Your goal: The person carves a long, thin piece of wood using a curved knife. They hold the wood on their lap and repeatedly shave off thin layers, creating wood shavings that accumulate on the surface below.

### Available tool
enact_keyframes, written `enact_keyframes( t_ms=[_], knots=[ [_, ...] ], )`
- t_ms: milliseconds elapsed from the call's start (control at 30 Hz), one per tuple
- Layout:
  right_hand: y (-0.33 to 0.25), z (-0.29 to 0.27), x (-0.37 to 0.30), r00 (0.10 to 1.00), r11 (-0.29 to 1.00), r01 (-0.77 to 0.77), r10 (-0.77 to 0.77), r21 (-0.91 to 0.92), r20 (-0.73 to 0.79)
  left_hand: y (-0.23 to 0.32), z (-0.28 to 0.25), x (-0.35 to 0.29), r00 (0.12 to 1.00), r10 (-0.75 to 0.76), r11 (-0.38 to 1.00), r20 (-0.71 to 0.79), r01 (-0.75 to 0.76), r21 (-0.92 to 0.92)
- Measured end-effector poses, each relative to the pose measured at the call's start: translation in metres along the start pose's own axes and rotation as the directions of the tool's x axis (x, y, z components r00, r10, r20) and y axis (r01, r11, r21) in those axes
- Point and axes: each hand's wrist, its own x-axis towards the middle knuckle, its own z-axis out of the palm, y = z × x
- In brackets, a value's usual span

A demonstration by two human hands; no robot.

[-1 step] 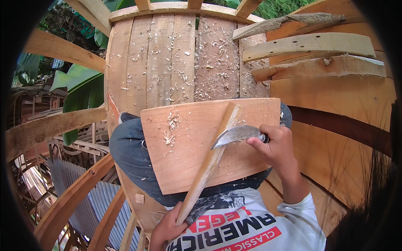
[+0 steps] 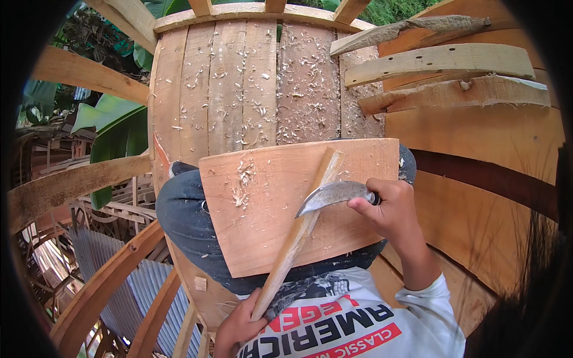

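My left hand (image 2: 242,322) is closed round the near end of a narrow wooden stick (image 2: 285,256), close to my shirt. The stick slants up and to the right across a wide wooden board (image 2: 256,232) that rests on my crossed legs. In my right hand (image 2: 391,206) is the dark handle of a curved knife (image 2: 334,196). Its grey blade lies across the upper half of the stick, with the tip pointing left and down. A small heap of shavings (image 2: 242,185) sits on the board's left part.
Wooden planks (image 2: 230,89) strewn with curled shavings stretch out ahead. Rough wooden ribs (image 2: 439,62) jut in at the upper right, beside a planked side wall (image 2: 477,215). More curved ribs (image 2: 101,286) rise on the left, with corrugated metal sheeting (image 2: 134,298) below and banana leaves (image 2: 116,131) beyond.
The knife and my right hand have shifted slightly left, the blade tip a little lower along the stick. My left hand and the stick have stayed nearly in place.
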Motion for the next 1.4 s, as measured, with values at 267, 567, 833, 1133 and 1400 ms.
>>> enact_keyframes(
  t_ms=[267,567,833,1133,1400],
  knots=[
    [0.008,-0.002,0.020,0.997,0.988,0.029,-0.040,-0.154,-0.068,-0.011,0.003,-0.002,0.999,-0.029,0.999,0.029,0.029,-0.021],
    [0.028,0.006,0.040,0.926,0.983,-0.178,0.156,-0.036,-0.343,0.000,0.012,-0.001,0.998,-0.054,0.998,0.006,0.054,0.028],
    [0.028,-0.025,0.019,0.957,0.981,-0.184,0.194,0.065,-0.214,-0.027,-0.001,0.005,0.990,0.069,0.995,0.121,-0.059,-0.085],
    [-0.011,0.015,-0.030,0.992,0.988,0.113,-0.119,0.110,0.045,-0.023,-0.017,0.007,0.962,-0.064,0.898,0.266,0.172,-0.406],
    [-0.012,0.027,-0.022,0.969,0.970,0.238,-0.241,-0.050,-0.060,-0.032,-0.023,0.004,0.926,-0.147,0.765,0.347,0.329,-0.554]
  ],
)
